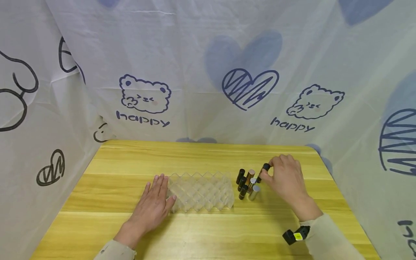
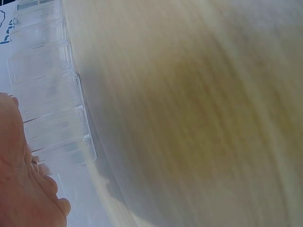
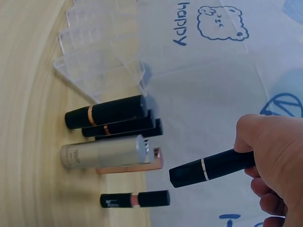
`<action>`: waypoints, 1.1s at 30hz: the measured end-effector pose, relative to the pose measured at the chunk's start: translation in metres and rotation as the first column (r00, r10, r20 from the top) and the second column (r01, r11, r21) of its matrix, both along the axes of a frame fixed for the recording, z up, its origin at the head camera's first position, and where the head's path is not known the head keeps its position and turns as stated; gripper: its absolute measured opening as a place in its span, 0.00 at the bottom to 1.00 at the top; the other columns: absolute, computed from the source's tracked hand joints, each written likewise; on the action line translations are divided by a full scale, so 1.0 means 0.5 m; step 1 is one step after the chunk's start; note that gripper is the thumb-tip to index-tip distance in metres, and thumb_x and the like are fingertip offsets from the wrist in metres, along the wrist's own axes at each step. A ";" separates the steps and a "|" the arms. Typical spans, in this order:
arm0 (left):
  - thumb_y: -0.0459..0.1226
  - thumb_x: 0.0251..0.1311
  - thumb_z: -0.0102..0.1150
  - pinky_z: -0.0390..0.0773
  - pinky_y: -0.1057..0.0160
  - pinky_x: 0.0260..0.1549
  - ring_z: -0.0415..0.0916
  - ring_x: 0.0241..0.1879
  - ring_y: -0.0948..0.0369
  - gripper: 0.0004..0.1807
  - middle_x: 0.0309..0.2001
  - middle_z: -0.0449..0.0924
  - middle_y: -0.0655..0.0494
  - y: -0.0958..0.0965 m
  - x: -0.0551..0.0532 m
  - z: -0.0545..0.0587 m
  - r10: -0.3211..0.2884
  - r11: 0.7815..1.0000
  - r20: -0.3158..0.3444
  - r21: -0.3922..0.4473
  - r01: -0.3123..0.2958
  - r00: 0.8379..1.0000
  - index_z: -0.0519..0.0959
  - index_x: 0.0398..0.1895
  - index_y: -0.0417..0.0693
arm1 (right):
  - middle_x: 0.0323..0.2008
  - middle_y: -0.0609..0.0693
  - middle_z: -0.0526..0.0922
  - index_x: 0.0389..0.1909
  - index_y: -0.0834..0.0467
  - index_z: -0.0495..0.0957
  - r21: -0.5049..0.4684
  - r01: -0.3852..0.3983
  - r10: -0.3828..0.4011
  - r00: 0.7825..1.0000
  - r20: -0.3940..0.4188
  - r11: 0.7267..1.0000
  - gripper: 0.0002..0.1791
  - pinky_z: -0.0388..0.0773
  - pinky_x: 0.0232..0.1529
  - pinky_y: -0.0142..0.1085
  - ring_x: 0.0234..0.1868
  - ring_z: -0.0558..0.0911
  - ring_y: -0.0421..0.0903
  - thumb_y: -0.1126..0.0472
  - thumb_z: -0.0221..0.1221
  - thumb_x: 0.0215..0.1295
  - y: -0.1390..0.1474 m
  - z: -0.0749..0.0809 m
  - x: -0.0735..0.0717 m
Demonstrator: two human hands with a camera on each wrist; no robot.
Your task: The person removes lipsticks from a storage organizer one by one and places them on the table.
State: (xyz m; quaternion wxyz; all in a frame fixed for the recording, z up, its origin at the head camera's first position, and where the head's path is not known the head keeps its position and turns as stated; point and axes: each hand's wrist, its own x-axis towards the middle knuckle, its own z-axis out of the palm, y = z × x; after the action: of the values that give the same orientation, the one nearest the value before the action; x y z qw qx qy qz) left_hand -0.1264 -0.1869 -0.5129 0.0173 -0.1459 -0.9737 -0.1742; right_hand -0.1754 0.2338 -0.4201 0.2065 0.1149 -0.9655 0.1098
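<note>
A clear plastic lipstick organizer [image 1: 201,193] with a grid of diamond-shaped compartments lies on the wooden table. My left hand [image 1: 152,206] rests against its left end, fingers straight and thumb at the near corner. Beyond the organizer's right end my right hand [image 1: 286,177] pinches a black lipstick [image 3: 222,165] with a thin silver band, raised above the table. Close by stands a group of lipsticks: several black ones [image 3: 113,112], a pale silver-capped one [image 3: 104,152] and a rose-gold one [image 3: 156,161]. One black lipstick with a pink band [image 3: 135,199] stands a little apart, nearest the held one.
The yellow wood-grain table [image 1: 208,238] reaches back to a white curtain [image 1: 195,72] with bear and heart drawings. More of this cloth hangs along both sides. A black wrist device [image 1: 296,235] with a yellow label sits at my right sleeve.
</note>
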 end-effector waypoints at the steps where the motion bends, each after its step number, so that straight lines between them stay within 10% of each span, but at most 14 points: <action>1: 0.57 0.84 0.37 0.46 0.33 0.80 0.42 0.84 0.40 0.43 0.84 0.47 0.34 0.000 0.000 0.000 0.001 1.000 -0.001 -0.001 -0.001 1.000 0.48 0.84 0.32 | 0.32 0.58 0.82 0.36 0.66 0.82 0.000 0.000 0.000 1.000 -0.002 1.000 0.17 0.69 0.40 0.50 0.37 0.76 0.59 0.54 0.69 0.61 0.003 -0.003 0.000; 33: 0.56 0.84 0.38 0.48 0.32 0.80 0.44 0.84 0.39 0.42 0.84 0.47 0.34 0.001 0.003 0.004 -0.005 1.000 0.001 -0.017 0.005 1.000 0.48 0.84 0.31 | 0.35 0.59 0.83 0.40 0.67 0.81 -0.047 0.030 -0.023 0.990 0.136 0.998 0.18 0.75 0.46 0.55 0.40 0.77 0.59 0.54 0.67 0.66 0.046 -0.153 -0.008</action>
State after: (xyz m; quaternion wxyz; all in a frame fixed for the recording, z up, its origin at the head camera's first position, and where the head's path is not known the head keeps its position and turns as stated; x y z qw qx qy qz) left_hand -0.1252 -0.1862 -0.5109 0.0154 -0.1487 -0.9747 -0.1662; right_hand -0.1795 0.2569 -0.4966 0.1448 0.0893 -0.9757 0.1384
